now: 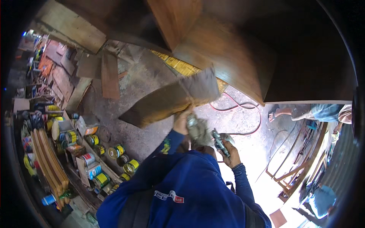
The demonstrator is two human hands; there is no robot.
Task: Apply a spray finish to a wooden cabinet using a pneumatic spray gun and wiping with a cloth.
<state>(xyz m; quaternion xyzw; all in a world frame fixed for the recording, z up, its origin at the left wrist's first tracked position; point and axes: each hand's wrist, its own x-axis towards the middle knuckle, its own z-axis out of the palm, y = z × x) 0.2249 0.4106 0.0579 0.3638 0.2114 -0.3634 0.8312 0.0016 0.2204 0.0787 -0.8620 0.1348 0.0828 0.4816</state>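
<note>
My left hand (183, 121) is closed at the lower edge of a bent brown sheet (163, 100), which looks like cardboard and sticks out to both sides. A crumpled greyish rag (201, 131) hangs beside those fingers; whether the same hand grips it I cannot tell. My right hand (231, 153), lower and to the right, is wrapped round a metal spray gun (220, 143). Above both hands stands large dark brown wooden furniture (228, 49) with panels and open compartments. A yellow slatted piece (176, 64) lies beneath its edge.
Paint cans (116, 151) and boxes crowd the left floor near curved wooden pieces (49, 167). Wood scraps (62, 72) pile at far left. A red hose (260, 117) loops across the floor. Another person's leg (283, 112) and wooden frames (300, 163) are at right; someone in light blue (322, 199) is lower right.
</note>
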